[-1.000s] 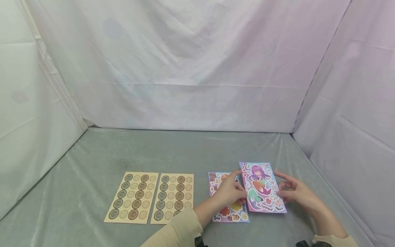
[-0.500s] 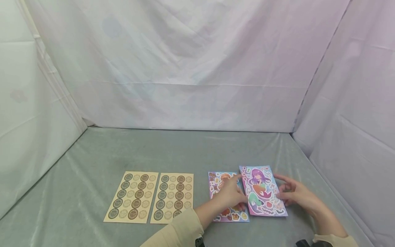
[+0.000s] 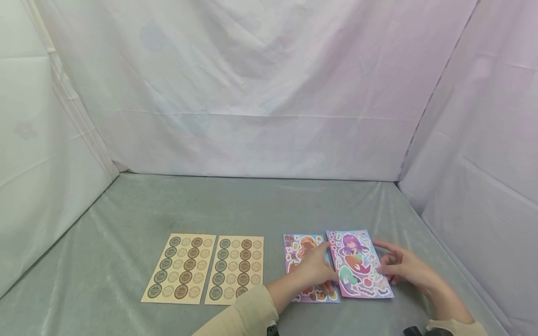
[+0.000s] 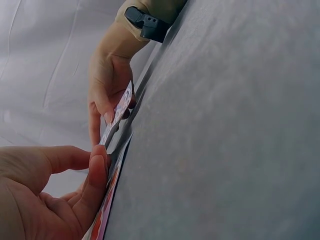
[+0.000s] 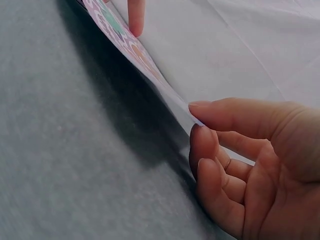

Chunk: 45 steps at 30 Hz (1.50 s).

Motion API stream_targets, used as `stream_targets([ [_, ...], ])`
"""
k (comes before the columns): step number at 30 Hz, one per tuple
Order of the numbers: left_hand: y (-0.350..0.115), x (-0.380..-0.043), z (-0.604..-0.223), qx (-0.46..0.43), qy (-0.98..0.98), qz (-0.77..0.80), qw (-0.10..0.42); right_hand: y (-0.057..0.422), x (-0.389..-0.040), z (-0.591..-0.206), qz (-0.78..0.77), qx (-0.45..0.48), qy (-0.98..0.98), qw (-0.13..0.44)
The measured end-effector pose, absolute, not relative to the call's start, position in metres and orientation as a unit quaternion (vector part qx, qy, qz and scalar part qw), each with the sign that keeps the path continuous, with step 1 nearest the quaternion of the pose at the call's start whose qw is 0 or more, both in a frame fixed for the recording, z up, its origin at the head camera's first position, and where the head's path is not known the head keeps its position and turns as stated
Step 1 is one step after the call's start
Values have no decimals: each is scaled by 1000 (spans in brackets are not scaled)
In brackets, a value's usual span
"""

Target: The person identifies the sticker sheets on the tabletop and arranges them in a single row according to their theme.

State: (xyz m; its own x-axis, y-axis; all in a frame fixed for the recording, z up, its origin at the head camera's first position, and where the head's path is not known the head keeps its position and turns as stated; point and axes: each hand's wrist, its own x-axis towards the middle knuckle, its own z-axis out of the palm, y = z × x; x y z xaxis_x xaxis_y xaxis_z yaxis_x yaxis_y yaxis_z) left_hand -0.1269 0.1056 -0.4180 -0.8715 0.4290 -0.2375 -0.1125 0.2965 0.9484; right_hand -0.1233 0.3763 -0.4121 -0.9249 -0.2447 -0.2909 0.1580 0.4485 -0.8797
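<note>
A colourful mermaid sticker sheet (image 3: 357, 266) is held between both hands at the right of the head view. My left hand (image 3: 313, 269) pinches its left edge, and my right hand (image 3: 409, 271) pinches the right edge between thumb and fingers. In the right wrist view the sheet (image 5: 125, 45) hangs low over the cloth, with a dark shadow beneath. A second sticker sheet (image 3: 293, 243), with brown and orange figures, lies flat on the table under my left hand, which covers part of it. Seen edge-on in the left wrist view, the held sheet (image 4: 120, 107) tilts above the lower one.
Two beige sheets of round label stickers lie side by side further left: the left sheet (image 3: 178, 269) and the right sheet (image 3: 235, 266), its lower corner hidden by the left sleeve (image 3: 244, 311). Grey cloth (image 3: 252, 200) covers the table, with white curtains (image 3: 260, 140) around it.
Both hands have lowered the mermaid sticker sheet, bringing it slightly nearer the table's front, beside the second sticker sheet. The beige label sheets have stayed put.
</note>
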Motion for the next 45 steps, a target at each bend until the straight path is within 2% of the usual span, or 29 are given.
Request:
stream_targets([
  [23,106,-123,-417,103,763,588,248,376,-120,-410,-516,-45,831,204],
  [45,114,-121,-419,67,819,529,212,368,-120,-411,-470,-52,862,182],
])
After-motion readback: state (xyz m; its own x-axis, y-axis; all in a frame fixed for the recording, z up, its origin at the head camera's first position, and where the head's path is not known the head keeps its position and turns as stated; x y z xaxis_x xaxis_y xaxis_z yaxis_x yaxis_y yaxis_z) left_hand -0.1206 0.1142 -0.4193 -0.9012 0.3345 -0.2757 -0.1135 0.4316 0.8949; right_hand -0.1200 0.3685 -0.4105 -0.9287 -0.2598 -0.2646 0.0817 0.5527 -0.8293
